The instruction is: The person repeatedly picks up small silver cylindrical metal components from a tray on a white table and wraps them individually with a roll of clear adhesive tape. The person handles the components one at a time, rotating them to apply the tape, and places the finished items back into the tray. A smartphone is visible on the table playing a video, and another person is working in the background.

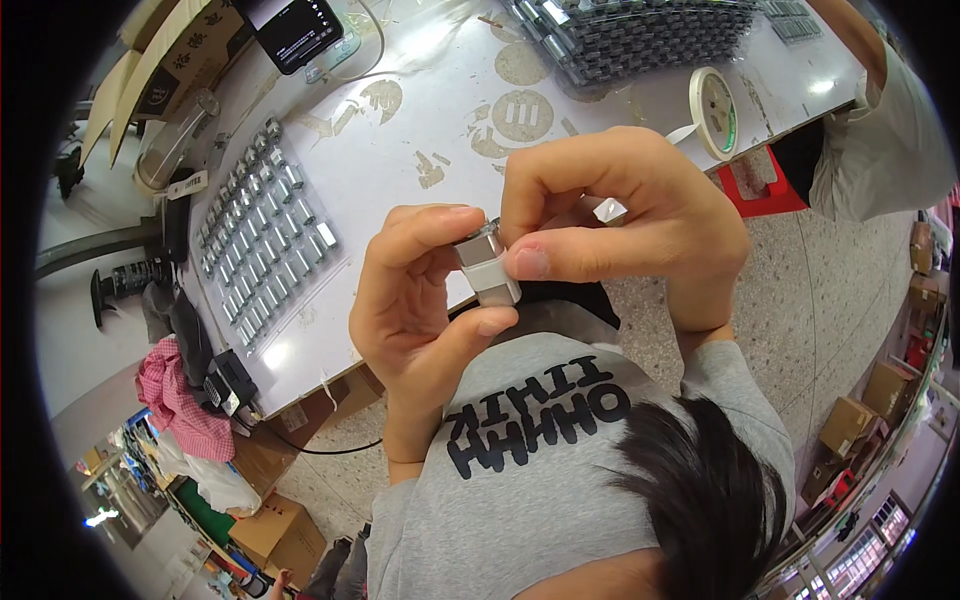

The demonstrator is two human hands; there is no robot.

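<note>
Above the table [420, 150], both hands pinch a small metal block [487, 265]: left hand [415, 300] beneath, right hand [630, 215] on top. It looks rigid, light, best gripped by flat sides.

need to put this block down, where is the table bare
Bare table lies between the small-parts tray, the hands and the tape roll, marked only by flat tape scraps. The far edge is crowded by a big parts tray and a phone. Both hands, left and right, pinch the block.
</note>
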